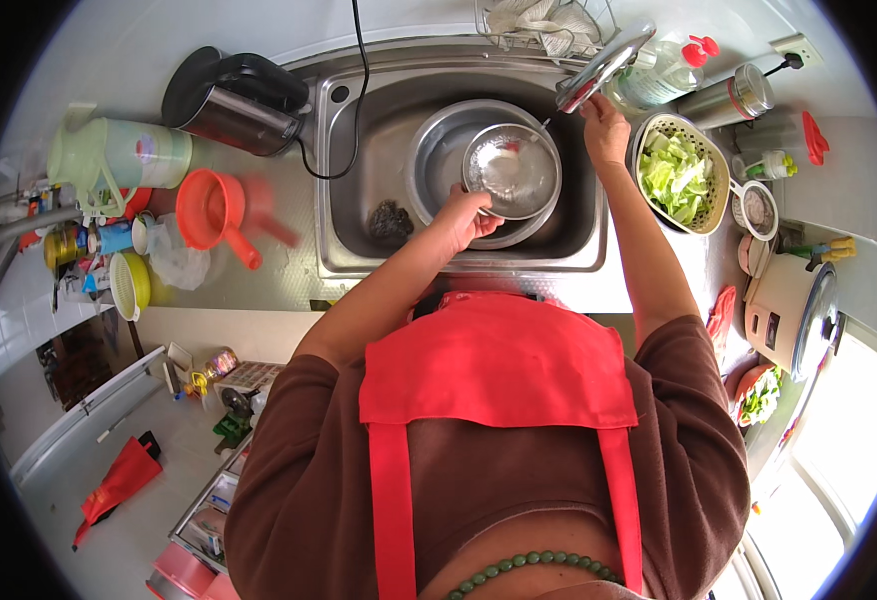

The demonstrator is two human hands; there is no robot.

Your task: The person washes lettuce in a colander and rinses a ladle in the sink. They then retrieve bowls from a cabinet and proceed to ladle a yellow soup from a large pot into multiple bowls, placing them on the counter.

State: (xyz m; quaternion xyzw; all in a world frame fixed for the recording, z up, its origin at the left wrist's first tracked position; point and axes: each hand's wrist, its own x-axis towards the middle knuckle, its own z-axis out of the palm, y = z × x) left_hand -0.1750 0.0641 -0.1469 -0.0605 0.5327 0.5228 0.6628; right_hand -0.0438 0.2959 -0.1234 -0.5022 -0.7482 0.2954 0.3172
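Note:
My left hand point(471, 217) grips the near rim of a small metal bowl point(513, 171), which is tilted above a larger metal basin point(431, 161) in the stainless steel sink point(356, 172). My right hand point(606, 129) is raised at the sink's right rim, its fingers at the chrome faucet point(605, 67); whether they close on it I cannot tell. A dark scouring pad point(390, 220) lies on the sink floor, left of the basin. Chopped green leaves fill a colander point(711, 206) to the right of my right hand.
An electric kettle point(247, 120), a green pitcher point(161, 154) and a red dipper point(206, 210) stand left of the sink. A black cord hangs into the sink's left side. A pump bottle point(656, 79), a steel flask point(716, 101), a small strainer point(755, 210) and a rice cooker point(780, 315) are at right.

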